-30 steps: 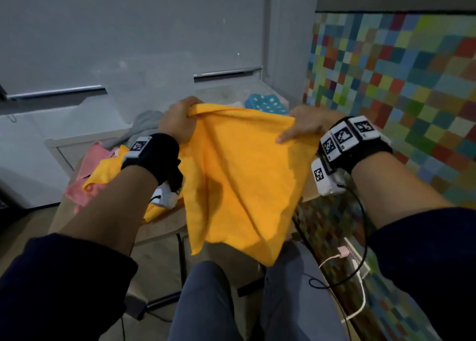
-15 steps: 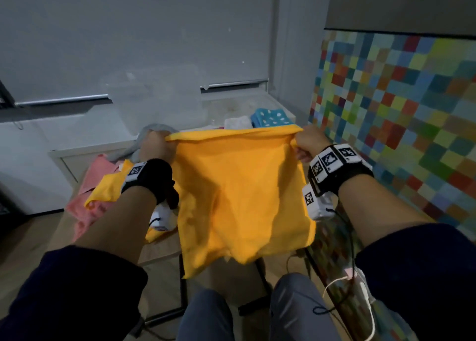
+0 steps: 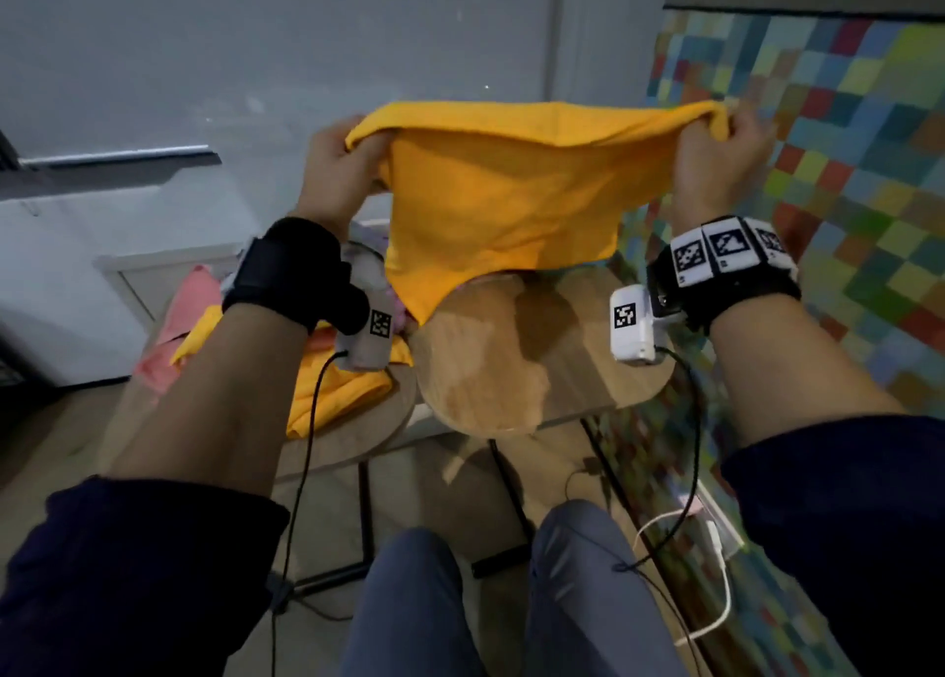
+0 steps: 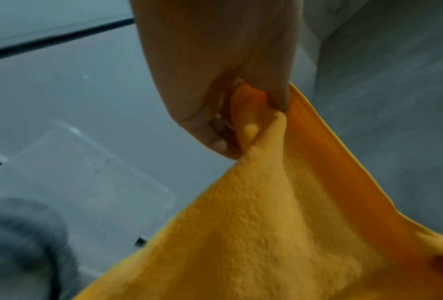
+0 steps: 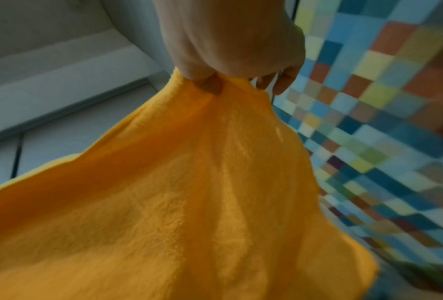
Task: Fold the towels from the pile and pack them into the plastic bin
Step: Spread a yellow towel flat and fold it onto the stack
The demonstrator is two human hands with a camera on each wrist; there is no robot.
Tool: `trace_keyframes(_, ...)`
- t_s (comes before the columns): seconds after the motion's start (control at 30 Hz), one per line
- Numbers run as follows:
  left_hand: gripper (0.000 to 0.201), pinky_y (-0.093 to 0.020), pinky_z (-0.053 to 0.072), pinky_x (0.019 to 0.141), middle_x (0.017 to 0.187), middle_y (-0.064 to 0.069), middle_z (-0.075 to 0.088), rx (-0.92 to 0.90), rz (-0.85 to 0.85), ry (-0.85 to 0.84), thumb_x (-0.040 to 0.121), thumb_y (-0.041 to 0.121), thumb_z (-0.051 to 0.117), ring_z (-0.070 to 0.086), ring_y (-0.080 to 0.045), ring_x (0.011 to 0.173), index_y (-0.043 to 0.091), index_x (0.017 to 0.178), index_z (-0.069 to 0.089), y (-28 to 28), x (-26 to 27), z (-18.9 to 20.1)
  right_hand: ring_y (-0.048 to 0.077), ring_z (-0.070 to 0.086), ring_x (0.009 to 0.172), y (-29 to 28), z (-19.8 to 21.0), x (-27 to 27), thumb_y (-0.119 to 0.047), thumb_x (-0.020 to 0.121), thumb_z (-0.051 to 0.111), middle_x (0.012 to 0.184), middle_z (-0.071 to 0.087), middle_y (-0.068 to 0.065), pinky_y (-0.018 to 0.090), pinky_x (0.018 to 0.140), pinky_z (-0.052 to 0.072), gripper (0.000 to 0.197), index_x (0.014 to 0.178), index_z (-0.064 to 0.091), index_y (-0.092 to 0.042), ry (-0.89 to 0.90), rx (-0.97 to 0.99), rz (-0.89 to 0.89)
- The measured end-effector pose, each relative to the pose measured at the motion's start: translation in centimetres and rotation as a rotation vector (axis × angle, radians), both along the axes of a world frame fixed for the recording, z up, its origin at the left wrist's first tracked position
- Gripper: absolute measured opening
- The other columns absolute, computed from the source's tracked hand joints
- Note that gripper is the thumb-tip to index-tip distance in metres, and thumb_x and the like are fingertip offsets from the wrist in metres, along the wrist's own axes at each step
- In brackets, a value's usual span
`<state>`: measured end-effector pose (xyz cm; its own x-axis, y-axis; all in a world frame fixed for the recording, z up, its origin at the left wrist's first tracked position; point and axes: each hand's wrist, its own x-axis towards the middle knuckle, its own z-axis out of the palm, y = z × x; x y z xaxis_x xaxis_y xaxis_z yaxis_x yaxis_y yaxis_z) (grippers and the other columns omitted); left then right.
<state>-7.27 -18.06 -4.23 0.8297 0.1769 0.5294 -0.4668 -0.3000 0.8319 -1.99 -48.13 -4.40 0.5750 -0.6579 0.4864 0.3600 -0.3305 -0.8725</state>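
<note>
- I saw the orange towel (image 3: 491, 200) held up in the air in front of me, above the round wooden table (image 3: 511, 364), its top edge stretched almost level between my two hands.
- My left hand (image 3: 335, 165) had the towel's left top corner; from the left wrist view the thumb (image 4: 204, 113) and the curled fingers were pinched tight on a bunched bit of cloth, with no gap between them.
- My right hand (image 3: 716, 159) had the right top corner; the right wrist view showed the fingertips (image 5: 211, 85) curled down and nipping the edge, the cloth fanning out below them.
- The two hands were well apart, so the upper hem ran taut with a slight sag in the middle.
- The rest of the towel hung down loose from that hem, narrowing to a lower point that dangled just over the far edge of the table; I could not tell whether it touched the wood.
- The clear plastic bin (image 4: 91, 182) showed faintly in the left wrist view, beyond and below my left hand, with a grey towel (image 4: 22, 243) blurred beside it.
- On the left part of the table lay the pile: another orange towel (image 3: 337, 395) and a pink towel (image 3: 179, 318), partly hidden behind my left forearm.
- A wall of many-coloured tiles (image 3: 844, 165) stood to my right.
</note>
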Motion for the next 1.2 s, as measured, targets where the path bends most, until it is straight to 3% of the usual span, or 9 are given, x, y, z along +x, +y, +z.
trace_keyframes(0.13, 0.027, -0.015, 0.037, 0.051, 0.053, 0.009, 0.054, 0.046, -0.062, 0.234, 0.073, 0.041, 0.059, 0.046, 0.002, 0.050, 0.015, 0.069, 0.055, -0.8, -1.3, -4.2, 0.011, 0.037, 0.063, -1.7, -5.4, -1.4, -0.014, 0.079, 0.045, 0.066, 0.040, -0.003, 0.018, 0.054, 0.028, 0.028, 0.060, 0.028, -0.026, 0.096, -0.048, -0.001)
trace_keyframes(0.3, 0.020, -0.022, 0.048, 0.059, 0.056, 0.009, 0.065, -0.027, -0.110, 0.519, 0.078, 0.036, 0.069, 0.061, -0.004, 0.054, 0.018, 0.076, 0.061, -1.6, -2.4, -8.1, 0.010, 0.024, 0.051, -3.7, -10.6, -3.4, -0.008, 0.079, 0.043, 0.058, 0.031, 0.005, 0.023, 0.047, 0.020, 0.024, 0.058, 0.033, -0.013, 0.233, -0.116, 0.053)
trace_keyframes(0.47, 0.020, -0.022, 0.048, 0.064, 0.063, 0.005, 0.067, 0.068, -0.203, 0.697, 0.088, 0.028, 0.062, 0.060, -0.009, 0.060, 0.009, 0.081, 0.065, -3.2, -2.3, -12.0, 0.037, 0.056, 0.084, -3.4, -12.4, -4.0, -0.021, 0.086, 0.047, 0.092, 0.061, 0.017, 0.040, 0.074, 0.046, 0.023, 0.091, 0.062, -0.003, 0.678, -0.282, 0.000)
trace_keyframes(0.6, 0.030, -0.022, 0.039, 0.056, 0.057, 0.007, 0.047, 0.246, -0.152, 0.678, 0.086, 0.034, 0.064, 0.044, -0.004, 0.054, 0.014, 0.066, 0.052, -4.1, -2.1, -15.4, 0.035, 0.054, 0.106, -2.5, -14.1, -3.6, -0.031, 0.088, 0.046, 0.110, 0.059, 0.013, 0.041, 0.086, 0.047, 0.035, 0.117, 0.057, -0.016, 0.835, -0.547, 0.298)
trace_keyframes(0.7, 0.053, -0.030, 0.043, 0.085, 0.092, -0.008, 0.063, 0.490, -0.169, 0.672, 0.077, 0.056, 0.058, 0.058, -0.020, 0.091, 0.007, 0.095, 0.066, -4.6, -2.3, -17.7, 0.033, 0.046, 0.124, -1.6, -16.0, -3.6, -0.024, 0.100, 0.038, 0.142, 0.045, 0.012, 0.039, 0.095, 0.042, 0.043, 0.140, 0.042, -0.008, 0.886, -0.775, 0.451)
trace_keyframes(0.77, 0.051, -0.035, 0.038, 0.103, 0.125, -0.012, 0.058, 0.621, -0.119, 0.663, 0.087, 0.045, 0.058, 0.050, -0.026, 0.119, 0.007, 0.122, 0.059, -4.9, -2.6, -18.3, 0.034, 0.050, 0.119, -1.4, -17.3, -3.7, -0.024, 0.100, 0.037, 0.140, 0.048, 0.012, 0.038, 0.087, 0.045, 0.043, 0.141, 0.042, -0.009, 0.884, -0.828, 0.426)
trace_keyframes(0.93, 0.033, -0.033, 0.039, 0.073, 0.074, -0.004, 0.057, 0.422, -0.097, 0.638, 0.090, 0.039, 0.055, 0.051, -0.015, 0.072, 0.011, 0.074, 0.061, -4.1, -3.0, -18.6, 0.038, 0.056, 0.100, -1.5, -19.2, -4.6, -0.021, 0.098, 0.042, 0.114, 0.062, 0.018, 0.037, 0.068, 0.042, 0.035, 0.127, 0.055, -0.006, 0.788, -0.844, 0.266)
trace_keyframes(1.07, 0.026, -0.028, 0.034, 0.068, 0.076, -0.011, 0.056, 0.319, 0.046, 0.577, 0.093, 0.024, 0.054, 0.050, -0.021, 0.074, 0.001, 0.085, 0.065, -3.4, -3.0, -19.2, 0.038, 0.056, 0.094, -1.5, -19.7, -5.0, -0.022, 0.093, 0.049, 0.106, 0.064, 0.018, 0.035, 0.065, 0.038, 0.029, 0.115, 0.061, -0.007, 0.766, -0.691, 0.194)
trace_keyframes(1.2, 0.027, -0.028, 0.036, 0.066, 0.075, -0.022, 0.064, 0.124, 0.176, 0.463, 0.083, 0.032, 0.063, 0.056, -0.035, 0.071, 0.005, 0.082, 0.067, -3.3, -2.7, -19.6, 0.033, 0.057, 0.105, -1.7, -17.3, -3.3, -0.021, 0.087, 0.059, 0.114, 0.063, 0.013, 0.040, 0.086, 0.048, 0.029, 0.113, 0.060, -0.008, 0.852, -0.280, 0.150)
